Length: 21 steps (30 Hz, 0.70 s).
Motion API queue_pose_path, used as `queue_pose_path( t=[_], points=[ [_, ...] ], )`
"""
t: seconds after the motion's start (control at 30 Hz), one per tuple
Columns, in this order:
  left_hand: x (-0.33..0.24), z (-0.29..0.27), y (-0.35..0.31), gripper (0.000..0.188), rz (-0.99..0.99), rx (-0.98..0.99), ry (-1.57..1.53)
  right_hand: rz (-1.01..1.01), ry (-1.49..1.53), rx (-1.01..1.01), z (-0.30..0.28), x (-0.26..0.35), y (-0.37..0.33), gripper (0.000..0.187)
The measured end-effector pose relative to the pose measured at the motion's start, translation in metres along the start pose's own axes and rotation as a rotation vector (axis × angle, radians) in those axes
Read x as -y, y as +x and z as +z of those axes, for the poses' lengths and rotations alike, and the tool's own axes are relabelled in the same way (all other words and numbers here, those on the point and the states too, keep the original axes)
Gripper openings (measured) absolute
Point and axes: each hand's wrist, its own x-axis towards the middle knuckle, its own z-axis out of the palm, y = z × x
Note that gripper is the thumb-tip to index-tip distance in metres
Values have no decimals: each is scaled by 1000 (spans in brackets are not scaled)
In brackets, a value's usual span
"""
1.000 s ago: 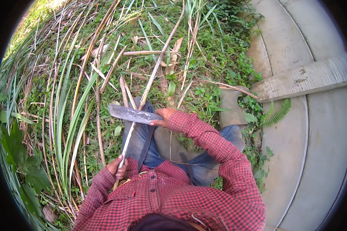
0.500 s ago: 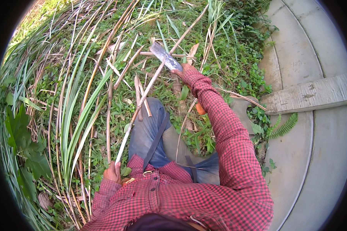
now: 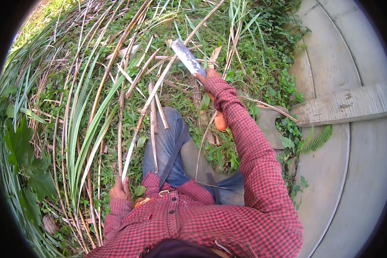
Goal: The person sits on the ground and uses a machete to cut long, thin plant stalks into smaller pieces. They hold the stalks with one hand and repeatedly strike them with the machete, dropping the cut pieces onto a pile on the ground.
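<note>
Here's the long stalk, rising from the left hand and running up past the right hand: pale and smooth just above the left fingers, browner higher up, with a darker joint partway along. The left hand is closed around its lower end. The right hand grips a broad, flat blade, grey with whitish patches, and its far end lies across the stalk; whether the edge touches is hard to tell.

Between the hands, a dry split strip leans down over the knee of the blue trousers, close beside the stalk. More dry pieces clutter the grass near the blade, crossing behind the stalk. Below the right hand, an orange object shows partly behind the checked sleeve.

Left of the left hand, long green leaf blades sweep upward among brown stems. Well to the right of the right hand, a rough beam rests on a grey slab, a fern just below it.
</note>
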Motion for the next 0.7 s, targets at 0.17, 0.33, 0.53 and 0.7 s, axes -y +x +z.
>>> queue_pose_path(
  t=[0.17, 0.33, 0.53, 0.7],
  points=[
    [-8, -9, -4, 23, -18, -31, -44, -85, -59, -101, -38, 7, 56, 67],
    [-11, -12, -11, 22, -4, -137, -68, -124, 140, 152, -24, 13, 19, 64],
    [-16, -2, -6, 23, -130, -31, -16, -472, -130, 466, 45, 12, -83, 69],
    [-18, -11, -5, 23, -106, -72, 5, -521, -144, 547, 35, 20, -100, 67]
  ],
)
